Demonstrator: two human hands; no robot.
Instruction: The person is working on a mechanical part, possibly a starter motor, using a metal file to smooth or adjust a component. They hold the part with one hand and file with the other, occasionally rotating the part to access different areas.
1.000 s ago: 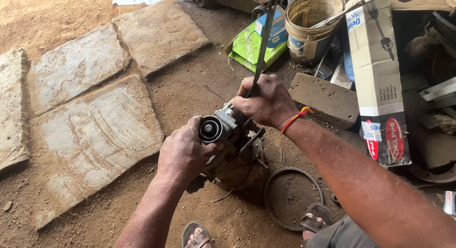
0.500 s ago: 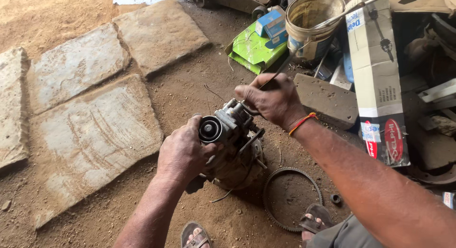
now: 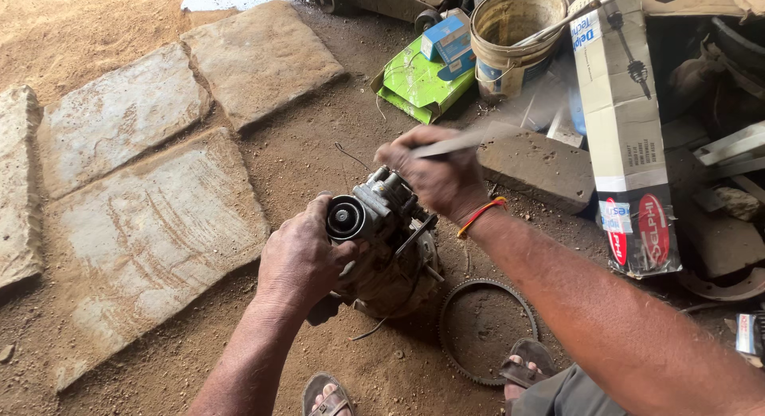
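**Hands on a grimy motor unit over a dirt floor**

Head view. Left hand [image 3: 299, 260] is closed around the motor [image 3: 381, 245], steadying it upright on the ground, round black end cap facing up. Right hand [image 3: 434, 177] is clenched on a thin metal tool [image 3: 478, 137], blurred, its handle end angled toward the bucket [image 3: 510, 37]; the working tip is hidden behind the fist, just above the motor's top. A toothed ring [image 3: 446, 304] lies beside the motor. Judging by the intact casing, the unit looks mostly assembled; work at its top appears unfinished.
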